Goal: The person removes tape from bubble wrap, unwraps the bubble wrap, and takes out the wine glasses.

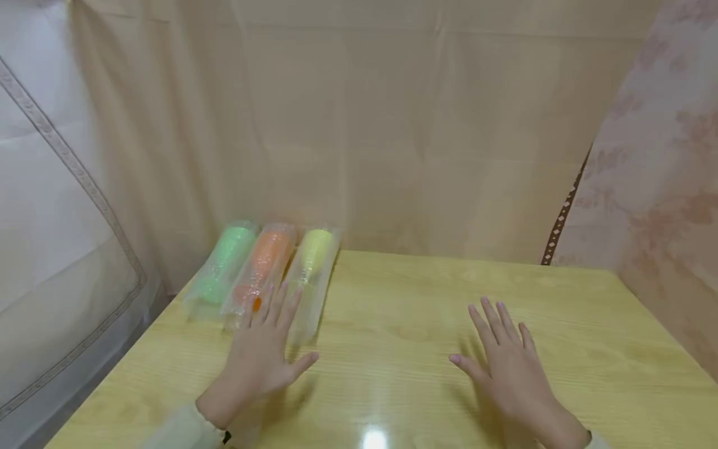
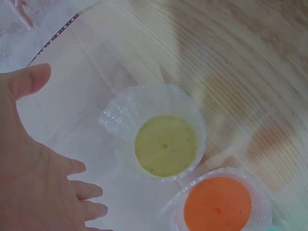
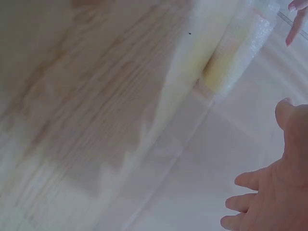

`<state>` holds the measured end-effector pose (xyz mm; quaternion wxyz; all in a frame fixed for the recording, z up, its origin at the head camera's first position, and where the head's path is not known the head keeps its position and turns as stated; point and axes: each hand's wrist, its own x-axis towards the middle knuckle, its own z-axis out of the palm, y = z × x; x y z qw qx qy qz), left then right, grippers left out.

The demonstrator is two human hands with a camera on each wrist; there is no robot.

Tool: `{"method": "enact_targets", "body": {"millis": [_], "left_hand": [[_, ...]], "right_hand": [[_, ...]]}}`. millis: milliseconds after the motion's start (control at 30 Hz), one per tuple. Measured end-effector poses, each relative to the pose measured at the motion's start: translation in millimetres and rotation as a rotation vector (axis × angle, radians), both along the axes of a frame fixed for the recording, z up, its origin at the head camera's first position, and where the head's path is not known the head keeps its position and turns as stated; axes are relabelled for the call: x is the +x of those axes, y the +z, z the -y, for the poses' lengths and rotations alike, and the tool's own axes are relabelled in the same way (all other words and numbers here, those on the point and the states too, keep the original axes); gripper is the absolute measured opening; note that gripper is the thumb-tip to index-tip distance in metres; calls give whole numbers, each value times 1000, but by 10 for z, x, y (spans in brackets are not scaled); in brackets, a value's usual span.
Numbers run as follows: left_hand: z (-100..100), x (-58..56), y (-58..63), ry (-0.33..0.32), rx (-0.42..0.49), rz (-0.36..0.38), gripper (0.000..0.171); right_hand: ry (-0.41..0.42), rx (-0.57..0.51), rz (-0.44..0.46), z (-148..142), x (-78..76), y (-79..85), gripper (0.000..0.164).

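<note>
Three items in clear bubble wrap lie side by side at the table's back left: a green one (image 1: 227,255), an orange one (image 1: 266,255) and a yellow one (image 1: 316,249). Each looks wide at the ends and narrower in the middle. My left hand (image 1: 258,355), fingers spread, is over the near ends of the orange and yellow items; whether it touches them I cannot tell. In the left wrist view, the round ends of the yellow item (image 2: 166,147) and the orange item (image 2: 217,204) face the camera. My right hand (image 1: 513,374) hovers palm down, fingers spread, holding nothing.
The wooden table (image 1: 404,324) has a glossy surface with a bright reflection near its front. A beige curtain (image 1: 392,125) hangs behind it. White cloth (image 1: 50,206) hangs along the left, and flower-patterned cloth (image 1: 667,187) along the right.
</note>
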<state>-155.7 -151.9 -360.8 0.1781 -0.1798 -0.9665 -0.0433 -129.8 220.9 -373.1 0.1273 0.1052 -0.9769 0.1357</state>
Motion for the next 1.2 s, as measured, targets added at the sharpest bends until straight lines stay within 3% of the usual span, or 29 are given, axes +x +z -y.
{"method": "enact_targets", "body": {"millis": [133,300,633,933,1200], "left_hand": [[2,-26,-52,1,11,-7,94],[10,-102,-34,13,-13,-38,92],[26,-257,69,-12,70,48,91],[16,-470,127,63,104,118,77],[68,-679,227,73,145,85,70]], "right_hand": [[-1,-5,-5,20,-32,-69,84],[19,0,-46,63,-93,-69,82],[63,60,-38,162,-237,-65,82],[128,91,-20,190,-427,74,79],[155,109,-2,365,-671,233,75]]}}
